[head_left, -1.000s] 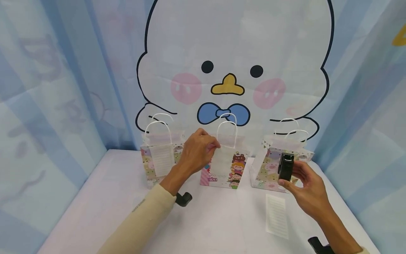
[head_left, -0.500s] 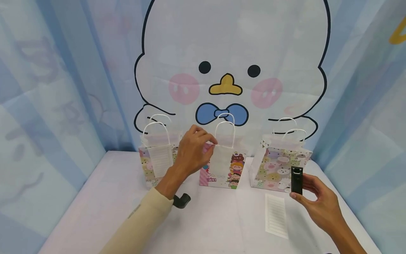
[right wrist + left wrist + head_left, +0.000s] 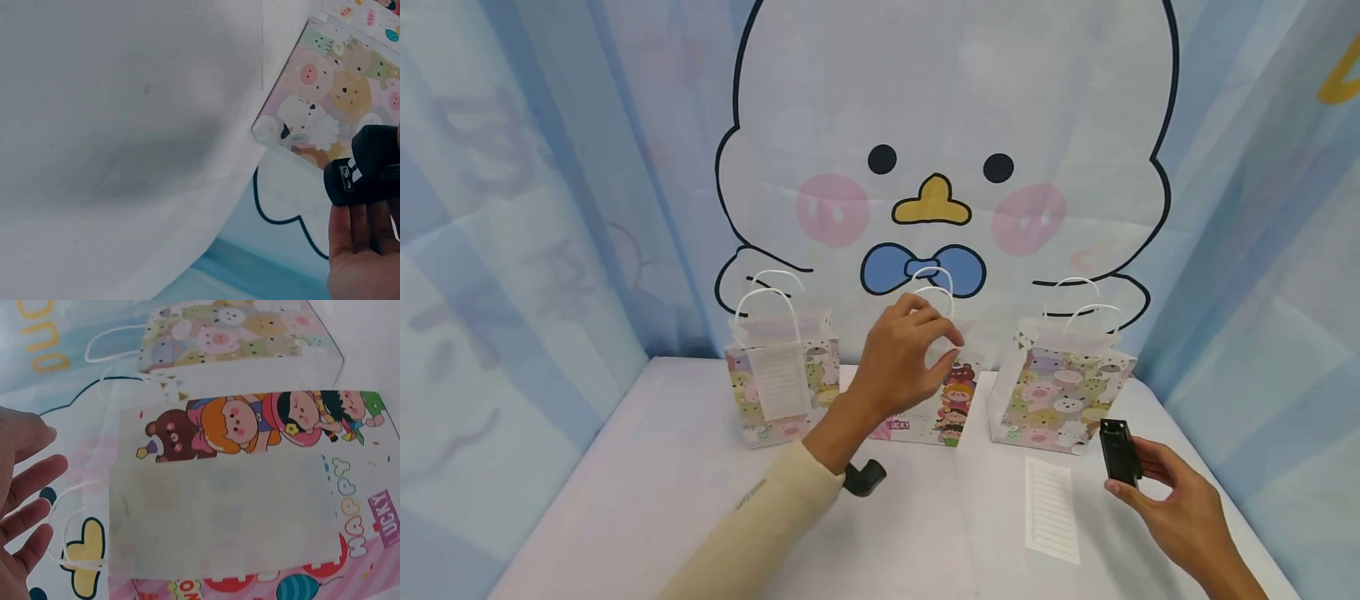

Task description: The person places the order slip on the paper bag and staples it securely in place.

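Note:
My left hand (image 3: 902, 358) is raised in front of the middle paper gift bag (image 3: 958, 400), covering part of it in the head view. Its fingers are apart and hold nothing; in the left wrist view they are beside the bag's white handles. A pale blank slip of paper (image 3: 225, 519) lies flat against that bag's front, over the printed cartoon figures. In my right hand (image 3: 1187, 500), a small black stapler (image 3: 1118, 454) is gripped between thumb and fingers, above the table's right side. The right wrist view shows the stapler near a bag printed with animal faces.
The left gift bag (image 3: 823, 367) bears a lined slip (image 3: 778, 379) on its front. Another animal-print bag (image 3: 1060, 392) stands at the right, with a lined slip (image 3: 1051, 508) flat on the white table before it. A cartoon-printed curtain (image 3: 662, 167) hangs behind.
My left hand has let go of the slip's upper corner and moved right across the middle bag. My right hand has drawn the stapler away from the right bag, toward me and rightward.

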Demonstrator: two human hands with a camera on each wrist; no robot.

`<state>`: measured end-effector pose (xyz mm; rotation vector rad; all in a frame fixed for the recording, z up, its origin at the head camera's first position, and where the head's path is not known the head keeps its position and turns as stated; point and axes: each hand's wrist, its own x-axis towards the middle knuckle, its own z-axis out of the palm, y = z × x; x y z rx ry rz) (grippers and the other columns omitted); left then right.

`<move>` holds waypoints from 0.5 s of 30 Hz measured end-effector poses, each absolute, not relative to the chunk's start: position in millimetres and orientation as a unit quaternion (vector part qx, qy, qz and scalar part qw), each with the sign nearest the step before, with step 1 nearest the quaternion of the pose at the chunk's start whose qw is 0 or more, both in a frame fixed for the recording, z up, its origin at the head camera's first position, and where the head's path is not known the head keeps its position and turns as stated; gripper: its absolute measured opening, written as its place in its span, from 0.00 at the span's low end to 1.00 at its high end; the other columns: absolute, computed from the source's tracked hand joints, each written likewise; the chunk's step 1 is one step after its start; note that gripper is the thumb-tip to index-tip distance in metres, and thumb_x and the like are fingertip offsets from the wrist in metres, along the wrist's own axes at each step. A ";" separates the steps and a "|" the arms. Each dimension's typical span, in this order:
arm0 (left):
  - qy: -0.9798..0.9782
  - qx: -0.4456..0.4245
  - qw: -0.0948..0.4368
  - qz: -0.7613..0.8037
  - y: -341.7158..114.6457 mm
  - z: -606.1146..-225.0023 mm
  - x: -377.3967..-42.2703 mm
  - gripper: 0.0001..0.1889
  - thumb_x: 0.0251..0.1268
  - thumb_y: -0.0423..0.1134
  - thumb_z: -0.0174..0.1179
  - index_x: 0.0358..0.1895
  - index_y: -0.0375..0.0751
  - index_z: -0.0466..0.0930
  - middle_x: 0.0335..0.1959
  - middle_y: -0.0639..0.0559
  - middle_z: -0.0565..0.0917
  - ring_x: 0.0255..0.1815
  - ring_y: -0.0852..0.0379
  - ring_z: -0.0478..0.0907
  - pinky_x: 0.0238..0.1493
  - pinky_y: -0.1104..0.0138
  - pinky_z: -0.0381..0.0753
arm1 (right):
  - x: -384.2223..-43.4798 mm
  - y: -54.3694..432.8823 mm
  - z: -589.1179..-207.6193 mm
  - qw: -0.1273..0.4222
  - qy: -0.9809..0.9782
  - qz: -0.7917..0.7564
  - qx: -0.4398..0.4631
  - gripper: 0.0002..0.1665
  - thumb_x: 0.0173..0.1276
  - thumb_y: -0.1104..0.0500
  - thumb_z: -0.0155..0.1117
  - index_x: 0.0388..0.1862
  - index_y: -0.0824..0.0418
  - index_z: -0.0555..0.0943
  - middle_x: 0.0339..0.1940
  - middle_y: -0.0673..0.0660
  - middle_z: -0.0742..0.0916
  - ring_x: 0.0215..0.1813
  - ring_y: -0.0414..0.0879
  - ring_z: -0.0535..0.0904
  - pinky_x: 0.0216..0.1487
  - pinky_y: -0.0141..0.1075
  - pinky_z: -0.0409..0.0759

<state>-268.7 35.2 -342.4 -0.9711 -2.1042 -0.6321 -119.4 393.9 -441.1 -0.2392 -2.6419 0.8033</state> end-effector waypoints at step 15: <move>-0.830 -0.401 0.318 -0.220 96.5 -342.1 -269.7 0.05 0.68 0.49 0.71 0.43 0.59 0.91 0.46 0.65 0.93 0.58 0.61 0.78 0.62 0.68 0.80 | -113.9 415.8 -452.2 0.084 -0.958 0.231 -0.148 0.52 0.58 0.51 0.86 0.73 0.73 0.71 0.59 0.78 0.84 0.53 0.70 0.84 0.49 0.61 0.82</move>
